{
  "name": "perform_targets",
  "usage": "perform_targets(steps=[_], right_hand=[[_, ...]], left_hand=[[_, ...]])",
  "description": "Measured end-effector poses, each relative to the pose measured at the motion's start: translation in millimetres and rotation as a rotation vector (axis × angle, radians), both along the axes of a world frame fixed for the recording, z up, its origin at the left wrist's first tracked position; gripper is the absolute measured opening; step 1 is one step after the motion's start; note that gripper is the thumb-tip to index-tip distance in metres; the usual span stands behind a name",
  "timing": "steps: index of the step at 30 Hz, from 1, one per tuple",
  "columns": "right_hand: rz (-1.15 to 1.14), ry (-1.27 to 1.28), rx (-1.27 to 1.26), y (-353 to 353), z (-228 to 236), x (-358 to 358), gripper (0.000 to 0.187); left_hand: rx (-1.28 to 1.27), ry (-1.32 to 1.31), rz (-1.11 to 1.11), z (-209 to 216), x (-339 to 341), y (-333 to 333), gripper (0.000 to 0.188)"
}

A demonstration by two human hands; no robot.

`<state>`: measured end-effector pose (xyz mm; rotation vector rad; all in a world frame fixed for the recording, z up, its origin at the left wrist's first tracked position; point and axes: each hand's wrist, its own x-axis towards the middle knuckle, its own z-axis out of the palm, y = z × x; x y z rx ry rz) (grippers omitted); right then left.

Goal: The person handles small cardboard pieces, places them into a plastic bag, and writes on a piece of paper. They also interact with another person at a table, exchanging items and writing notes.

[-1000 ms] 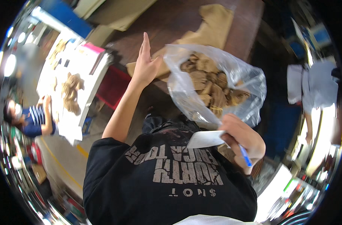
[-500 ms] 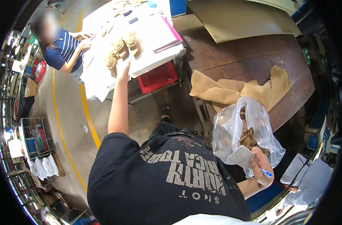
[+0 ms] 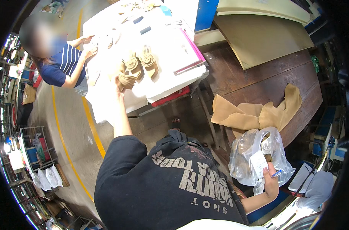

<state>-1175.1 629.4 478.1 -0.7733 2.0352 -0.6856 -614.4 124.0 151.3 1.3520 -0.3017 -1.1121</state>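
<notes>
My left hand (image 3: 120,87) reaches over the white table and is closed around a tan bundle of thin layered pieces (image 3: 126,80), tilted on edge. Bright glare washes out part of these fingers. Just beyond it lie two similar tan bundles, a middle one (image 3: 133,68) and a right one (image 3: 148,64), each with a coiled top. Down at my right side, my right hand (image 3: 271,184) pinches a small white paper pad (image 3: 258,164) together with a blue pen (image 3: 276,173). Behind the pad stands a clear plastic bag (image 3: 243,163) with brownish contents, partly hidden.
A co-worker in a striped navy shirt (image 3: 63,63) handles pieces at the white table's (image 3: 167,50) left side. Tan sheet material (image 3: 258,115) lies on the dark wooden table (image 3: 251,82) at right, below a large board (image 3: 266,38). A red crate (image 3: 170,96) sits under the white table.
My left hand has tipped the left bundle up and drawn it nearer, apart from the other two. My right hand has turned the pad more upright. The whole view has shifted.
</notes>
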Motion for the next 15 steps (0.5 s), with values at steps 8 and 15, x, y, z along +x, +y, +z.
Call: perform_targets(steps=[8, 15], right_hand=[[-0.026, 0.040, 0.044, -38, -12, 22, 0.020], [-0.167, 0.008, 0.017, -26, -24, 28, 0.027]], left_hand=[[-0.159, -0.037, -0.320, 134, -53, -54, 0.040], [0.006, -0.253, -0.244, 53, -82, -56, 0.041]])
